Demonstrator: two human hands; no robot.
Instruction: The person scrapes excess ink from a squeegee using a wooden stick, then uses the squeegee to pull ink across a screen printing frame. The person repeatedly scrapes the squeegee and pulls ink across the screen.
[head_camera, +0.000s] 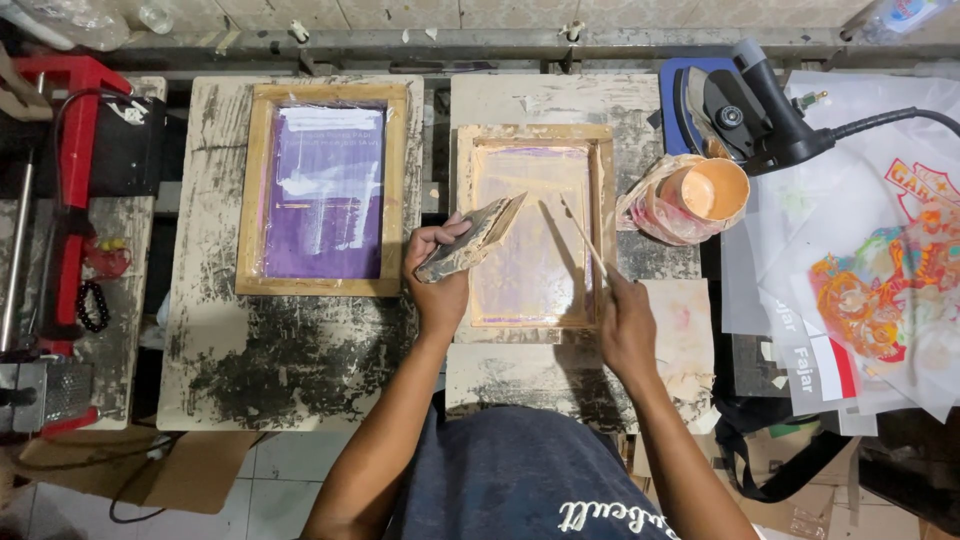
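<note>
My left hand (437, 285) grips a paint-caked wooden squeegee (472, 238), held tilted over the left edge of a wood-framed printing screen (533, 226) with a pinkish-orange mesh. My right hand (626, 325) holds a thin wooden stick (583, 236) that slants up over the same screen's right side. A second wooden frame (323, 189) with purple mesh and white ink streaks lies on the board to the left.
A plastic-wrapped tub of orange paint (705, 193) stands right of the screen, a dark iron-like tool (748, 102) behind it. Printed transfer sheets (870, 280) pile at the right. A red press frame (72, 190) stands at the far left. Worn, ink-stained boards (280, 360) carry the screens.
</note>
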